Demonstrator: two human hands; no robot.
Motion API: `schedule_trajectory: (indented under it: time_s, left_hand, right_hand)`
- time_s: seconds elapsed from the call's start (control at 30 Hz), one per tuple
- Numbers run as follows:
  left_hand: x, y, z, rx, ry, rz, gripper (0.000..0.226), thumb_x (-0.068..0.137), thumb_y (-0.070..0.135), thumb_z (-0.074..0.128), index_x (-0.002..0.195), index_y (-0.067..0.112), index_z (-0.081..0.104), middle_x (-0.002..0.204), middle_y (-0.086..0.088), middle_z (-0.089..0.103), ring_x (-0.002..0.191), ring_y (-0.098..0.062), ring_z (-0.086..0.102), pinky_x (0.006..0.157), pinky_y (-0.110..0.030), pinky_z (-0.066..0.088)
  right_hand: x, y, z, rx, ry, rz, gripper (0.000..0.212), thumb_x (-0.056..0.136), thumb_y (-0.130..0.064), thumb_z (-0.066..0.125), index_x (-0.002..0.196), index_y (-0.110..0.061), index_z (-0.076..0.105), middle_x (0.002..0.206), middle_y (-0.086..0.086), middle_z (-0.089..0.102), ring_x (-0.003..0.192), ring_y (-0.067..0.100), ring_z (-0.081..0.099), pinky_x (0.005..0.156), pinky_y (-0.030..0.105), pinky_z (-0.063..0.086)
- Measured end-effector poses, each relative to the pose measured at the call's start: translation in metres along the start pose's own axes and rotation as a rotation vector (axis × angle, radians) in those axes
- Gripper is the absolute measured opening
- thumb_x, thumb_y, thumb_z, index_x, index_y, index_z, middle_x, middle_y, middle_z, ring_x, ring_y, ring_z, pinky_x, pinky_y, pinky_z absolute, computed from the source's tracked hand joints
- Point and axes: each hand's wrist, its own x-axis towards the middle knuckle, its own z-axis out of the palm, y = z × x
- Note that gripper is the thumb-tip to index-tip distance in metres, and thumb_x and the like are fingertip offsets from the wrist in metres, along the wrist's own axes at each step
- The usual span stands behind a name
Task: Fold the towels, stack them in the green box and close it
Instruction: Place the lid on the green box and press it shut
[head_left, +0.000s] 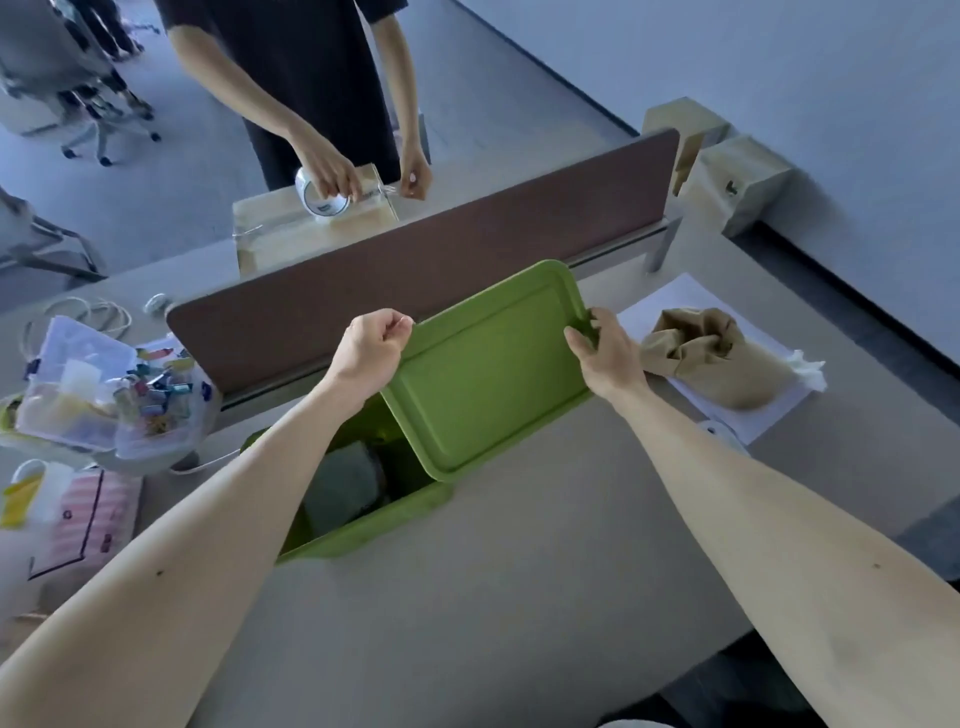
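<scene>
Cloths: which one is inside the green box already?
The dark grey-green towel, folded, lies inside the green box. The tan cloth sits crumpled on white paper outside it, to the right.

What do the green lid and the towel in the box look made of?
Lid: apparently moulded plastic, satin green; one-piece raised rim, rounded corners. Towel in the green box: looks like soft, fuzzy cloth, greyish green; shadow hides the weave.
</scene>
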Motion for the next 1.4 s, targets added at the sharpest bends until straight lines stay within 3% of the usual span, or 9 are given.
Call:
schedule_trajectory:
  time_s: [0.13, 0.23, 0.4, 0.6, 0.73, 0.87, 0.97, 1.03, 1.4]
  left_hand:
    - [-0.006, -0.021, -0.036, -0.212, 0.028, -0.092, 0.034, 0.091, 0.048, 0.062, 0.089, 0.015, 0.073, 0.064, -0.011, 0.049, 0.057, -0.021, 0.044, 0.057, -0.036, 0.047]
    - [-0.004, -0.047, -0.056, -0.383, 0.088, -0.199, 0.036, 0.073, 0.059, 0.074, 0.089, 0.027, 0.073, 0.102, -0.014, 0.071, 0.091, -0.031, 0.069, 0.087, -0.05, 0.058]
    - [-0.024, -0.098, -0.083, -0.421, -0.036, -0.438, 0.037, 0.088, 0.022, 0.074, 0.121, 0.014, 0.061, 0.109, -0.005, 0.073, 0.095, -0.022, 0.073, 0.078, -0.041, 0.061]
    - [-0.055, -0.151, -0.11, -0.385, -0.04, -0.56, 0.021, 0.094, 0.006, 0.064, 0.114, 0.01, 0.063, 0.092, -0.005, 0.074, 0.066, -0.013, 0.074, 0.057, -0.026, 0.06]
    - [-0.07, -0.174, -0.12, -0.31, 0.02, -0.591, 0.014, 0.093, 0.009, 0.067, 0.106, 0.012, 0.064, 0.07, 0.004, 0.074, 0.053, -0.005, 0.07, 0.048, -0.02, 0.056]
    - [-0.076, -0.192, -0.119, -0.291, 0.078, -0.604, 0.033, 0.089, 0.007, 0.071, 0.121, 0.003, 0.061, 0.096, -0.01, 0.071, 0.065, -0.014, 0.071, 0.05, -0.023, 0.058]
    - [-0.076, -0.199, -0.117, -0.268, 0.131, -0.6, 0.033, 0.088, 0.008, 0.073, 0.118, 0.004, 0.063, 0.1, -0.01, 0.069, 0.073, -0.017, 0.069, 0.052, -0.024, 0.059]
    - [-0.076, -0.205, -0.115, -0.268, 0.128, -0.605, 0.031, 0.086, 0.009, 0.074, 0.116, 0.004, 0.066, 0.101, -0.01, 0.072, 0.08, -0.021, 0.072, 0.064, -0.032, 0.063]
    - [-0.075, -0.207, -0.105, -0.163, 0.141, -0.624, 0.017, 0.087, 0.016, 0.074, 0.102, 0.01, 0.07, 0.1, -0.011, 0.072, 0.084, -0.024, 0.072, 0.071, -0.038, 0.063]
  right_hand:
    - [-0.009, -0.026, 0.015, 0.02, 0.013, -0.046, 0.037, 0.105, -0.03, 0.043, 0.127, -0.004, 0.056, 0.112, 0.013, 0.062, 0.095, 0.024, 0.052, 0.077, 0.031, 0.037]
    - [-0.013, -0.039, 0.033, 0.049, 0.0, -0.03, 0.032, 0.105, -0.027, 0.044, 0.115, -0.002, 0.061, 0.102, 0.013, 0.063, 0.09, 0.028, 0.056, 0.073, 0.033, 0.04]
    - [-0.025, -0.055, 0.079, 0.07, -0.066, 0.065, 0.03, 0.105, -0.026, 0.042, 0.11, -0.002, 0.06, 0.099, 0.013, 0.061, 0.087, 0.031, 0.057, 0.069, 0.034, 0.04]
    - [-0.04, -0.067, 0.136, 0.037, -0.202, 0.106, 0.031, 0.105, -0.028, 0.043, 0.118, -0.004, 0.056, 0.107, 0.009, 0.057, 0.094, 0.025, 0.054, 0.079, 0.038, 0.045]
    - [-0.049, -0.072, 0.161, -0.084, -0.225, 0.068, 0.029, 0.102, -0.027, 0.049, 0.087, -0.004, 0.059, 0.078, 0.007, 0.058, 0.079, 0.025, 0.056, 0.068, 0.031, 0.042]
    - [-0.053, -0.071, 0.174, -0.193, -0.213, 0.03, 0.041, 0.099, -0.029, 0.055, 0.063, -0.014, 0.044, 0.061, 0.002, 0.05, 0.073, 0.026, 0.056, 0.062, 0.03, 0.038]
    - [-0.055, -0.075, 0.175, -0.21, -0.222, -0.011, 0.021, 0.097, -0.027, 0.06, 0.097, -0.009, 0.069, 0.092, 0.01, 0.071, 0.093, 0.028, 0.065, 0.077, 0.032, 0.048]
    - [-0.058, -0.078, 0.173, -0.21, -0.217, -0.028, 0.033, 0.097, -0.025, 0.062, 0.123, -0.006, 0.066, 0.115, 0.011, 0.071, 0.111, 0.03, 0.065, 0.091, 0.034, 0.048]
    - [-0.054, -0.071, 0.173, -0.248, -0.225, -0.032, 0.043, 0.097, -0.028, 0.061, 0.133, -0.005, 0.059, 0.125, 0.014, 0.068, 0.119, 0.033, 0.061, 0.098, 0.039, 0.047]
